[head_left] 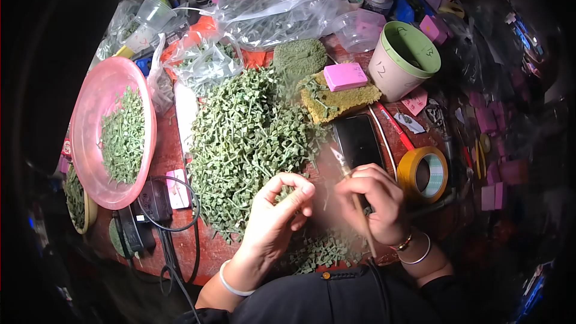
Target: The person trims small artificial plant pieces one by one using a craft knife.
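Note:
My left hand (279, 213) is held over the front edge of a large heap of small green pieces (240, 138), its thumb and index finger pressed together; whatever lies between them is too small to name. My right hand (375, 201) grips a thin brown-handled tool with a pointed metal tip (340, 157), the tip angled up and left. Below both hands lies a smaller pile of green pieces (324, 252). A black phone (358, 138) is just beyond my right hand.
A pink bowl (150, 138) of green pieces stands at left, beside black cables (171, 252). Yellow tape (405, 174) lies right. Farther back are a white-green cup (390, 72), a pink block (345, 77) on a yellow sponge (342, 102), and plastic bags (276, 12).

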The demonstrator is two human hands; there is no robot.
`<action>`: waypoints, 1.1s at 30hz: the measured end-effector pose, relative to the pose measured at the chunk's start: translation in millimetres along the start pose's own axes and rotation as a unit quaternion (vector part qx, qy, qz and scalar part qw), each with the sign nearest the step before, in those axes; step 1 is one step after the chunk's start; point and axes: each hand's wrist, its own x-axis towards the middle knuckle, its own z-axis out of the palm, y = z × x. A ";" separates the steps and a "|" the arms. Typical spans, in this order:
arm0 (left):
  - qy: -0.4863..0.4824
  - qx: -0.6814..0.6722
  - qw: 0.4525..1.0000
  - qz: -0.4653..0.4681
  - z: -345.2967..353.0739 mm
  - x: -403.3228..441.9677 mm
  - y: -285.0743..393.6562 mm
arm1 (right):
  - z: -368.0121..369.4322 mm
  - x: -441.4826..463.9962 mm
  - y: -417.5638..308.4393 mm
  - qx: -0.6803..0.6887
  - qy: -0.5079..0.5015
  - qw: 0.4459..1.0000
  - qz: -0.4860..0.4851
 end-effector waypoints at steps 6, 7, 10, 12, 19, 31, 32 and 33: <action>-0.067 0.019 0.992 -0.104 1.2 -2.1 1.9 | -5.1 -2.7 -3.5 0.050 0.005 0.999 0.018; -0.084 0.010 0.990 -0.111 0.2 -2.2 2.6 | -4.6 -2.1 -3.3 0.050 0.005 0.999 0.018; -0.076 0.006 0.993 -0.092 0.7 -3.6 2.8 | -3.9 -1.8 -0.7 0.090 0.017 0.996 0.018; -0.070 -0.003 0.995 -0.077 0.8 -2.8 1.9 | -11.4 -11.4 6.9 0.183 0.013 0.980 0.076; -0.052 -0.017 0.996 -0.071 -0.5 -0.9 -0.7 | -13.0 -1.0 0.1 0.145 0.012 0.988 0.045; -0.069 -0.041 0.993 -0.091 -2.1 -0.5 -0.6 | -17.9 -5.2 -6.7 0.133 0.040 0.989 0.050; -0.069 -0.041 0.993 -0.091 -4.8 0.4 -1.8 | -18.9 -4.7 -8.3 0.133 0.040 0.989 0.051; -0.079 -0.077 0.987 -0.113 -7.3 1.4 -3.1 | -21.0 -3.9 -11.2 0.100 0.056 0.990 0.085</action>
